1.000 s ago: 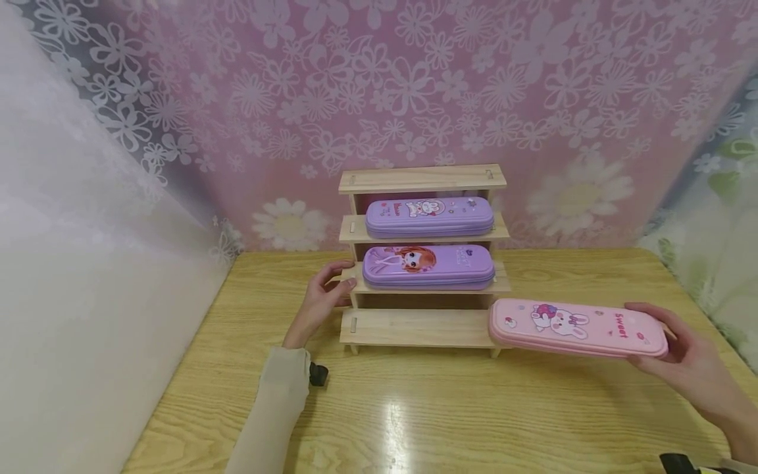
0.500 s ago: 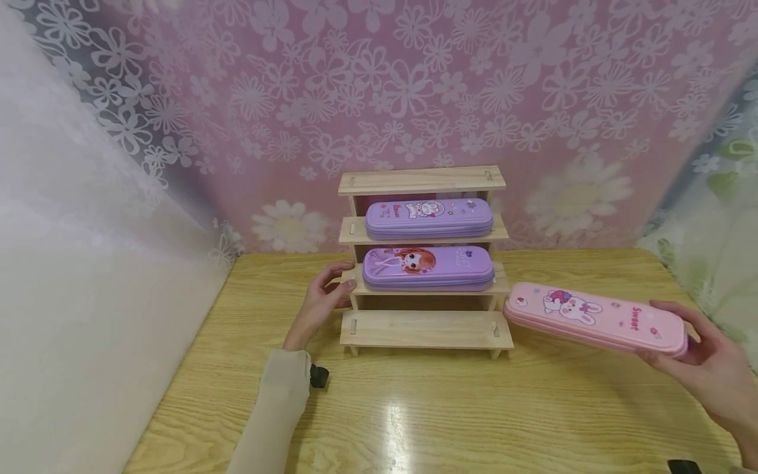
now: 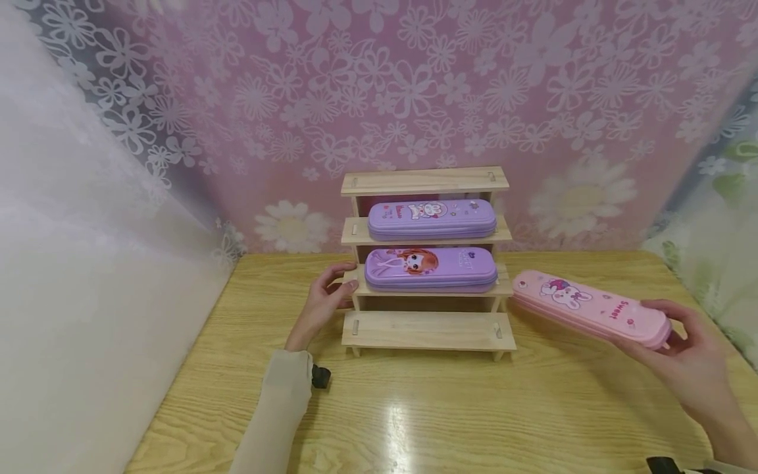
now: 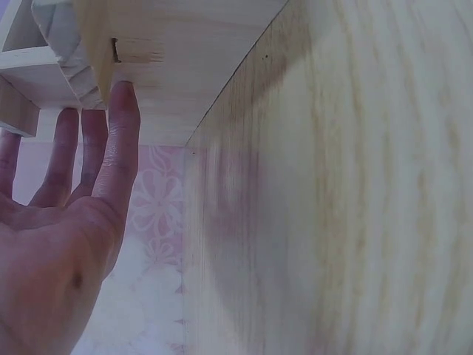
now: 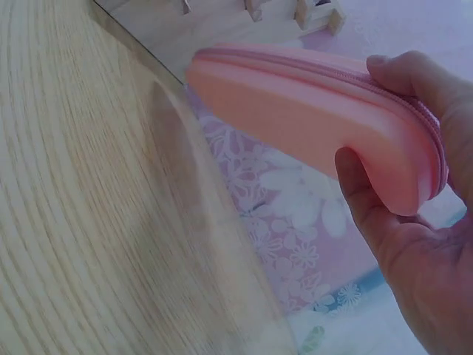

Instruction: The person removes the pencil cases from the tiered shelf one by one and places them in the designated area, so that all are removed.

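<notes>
- Where the thumb and curled fingers (image 5: 355, 181) of the right hand (image 3: 689, 359) wrap its near end, the pink pencil case (image 3: 589, 308) hangs in the air just right of the wooden rack (image 3: 426, 260), gripped by one end so the rest of its length stays free
- The case tilts, its far end reaching toward the rack's right side and its held end lower and nearer the person; it appears clear of both rack and table (image 3: 450, 408), though a shadow under it shows it is low over the wood
- In the right wrist view the thumb lies along the zip edge on top and the fingers cup the underside, a pinch that seems meant to keep the flat case level enough to steer
- The fingers (image 4: 122, 140) of the left hand (image 3: 322, 303) are straight and relaxed, not clenched; their tips rest against the left end of the rack's middle shelf, seemingly to steady the rack
- Two purple pencil cases lie flat on the rack, one (image 3: 431, 219) on the shelf under the top board and one (image 3: 430, 268) on the middle shelf just beside the left fingertips
- The bottom shelf (image 3: 426, 329) sticks out toward the person with nothing on it, as does the top board
- A pale sleeve (image 3: 278, 401) covers the left forearm, with a small black strap piece at the wrist
- Behind everything hangs a pink flowered backdrop (image 3: 414, 85)
</notes>
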The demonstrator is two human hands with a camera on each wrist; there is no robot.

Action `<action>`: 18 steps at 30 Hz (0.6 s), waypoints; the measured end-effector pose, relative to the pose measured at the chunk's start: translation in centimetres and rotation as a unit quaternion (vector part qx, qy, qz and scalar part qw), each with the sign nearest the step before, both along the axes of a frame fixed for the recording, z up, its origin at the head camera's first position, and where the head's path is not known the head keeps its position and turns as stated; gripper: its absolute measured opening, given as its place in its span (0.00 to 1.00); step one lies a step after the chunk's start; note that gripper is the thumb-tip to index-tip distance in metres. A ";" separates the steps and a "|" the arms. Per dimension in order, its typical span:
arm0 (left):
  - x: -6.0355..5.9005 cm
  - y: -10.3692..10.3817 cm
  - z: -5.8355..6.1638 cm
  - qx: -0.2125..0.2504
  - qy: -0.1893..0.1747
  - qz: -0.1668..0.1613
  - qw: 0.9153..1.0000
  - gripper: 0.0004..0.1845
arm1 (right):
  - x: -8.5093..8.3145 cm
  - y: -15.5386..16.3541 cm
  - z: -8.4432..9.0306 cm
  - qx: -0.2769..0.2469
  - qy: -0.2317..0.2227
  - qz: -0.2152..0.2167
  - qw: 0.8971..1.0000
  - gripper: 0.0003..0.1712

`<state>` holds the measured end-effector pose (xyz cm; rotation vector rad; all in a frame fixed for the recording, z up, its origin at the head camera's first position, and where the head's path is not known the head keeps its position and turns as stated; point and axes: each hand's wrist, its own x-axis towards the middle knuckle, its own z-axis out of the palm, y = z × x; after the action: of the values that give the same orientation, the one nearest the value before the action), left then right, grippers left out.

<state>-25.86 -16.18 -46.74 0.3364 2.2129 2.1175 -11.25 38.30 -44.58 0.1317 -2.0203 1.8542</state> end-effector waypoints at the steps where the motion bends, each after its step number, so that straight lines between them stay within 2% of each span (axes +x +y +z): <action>1: -0.1 0.0 0.0 0.000 0.001 0.001 1.000 0.21 | -0.2 -0.2 0.0 0.004 -0.005 -0.009 1.000 0.38; 8: -0.2 -0.1 -0.1 -0.001 -0.002 0.005 1.000 0.22 | -1.3 -1.8 -0.4 -0.031 -0.012 -0.030 0.999 0.36; 14: 0.1 -0.1 -0.1 -0.002 -0.002 0.004 1.000 0.22 | -1.7 -2.7 -1.2 0.016 -0.050 -0.071 0.996 0.36; 18: 0.1 0.0 0.0 -0.005 0.006 0.000 1.000 0.21 | -1.7 -3.2 -1.6 0.020 -0.047 -0.055 0.997 0.33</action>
<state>-25.77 -16.16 -46.72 0.3481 2.2289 2.1104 -12.93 35.14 -46.20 -0.0565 -2.0840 1.7835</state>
